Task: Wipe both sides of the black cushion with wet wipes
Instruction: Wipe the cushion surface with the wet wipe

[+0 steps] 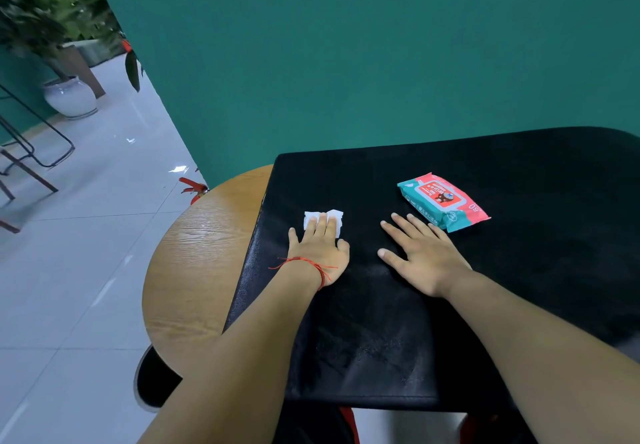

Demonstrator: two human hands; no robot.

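Note:
A large black cushion [450,305] lies flat across a round wooden table [194,263]. My left hand [320,253], with a red string at the wrist, presses a white wet wipe [334,215] onto the cushion near its left edge, fingers straight on top of the wipe. My right hand [422,258] lies flat on the cushion with fingers spread, holding nothing. A teal and red pack of wet wipes [443,201] rests on the cushion just beyond my right fingertips.
A teal wall [381,55] stands right behind the table. To the left is a pale tiled floor [69,270], with a potted plant [69,95], metal chair legs [31,152] and a red object [192,187] by the table's far edge.

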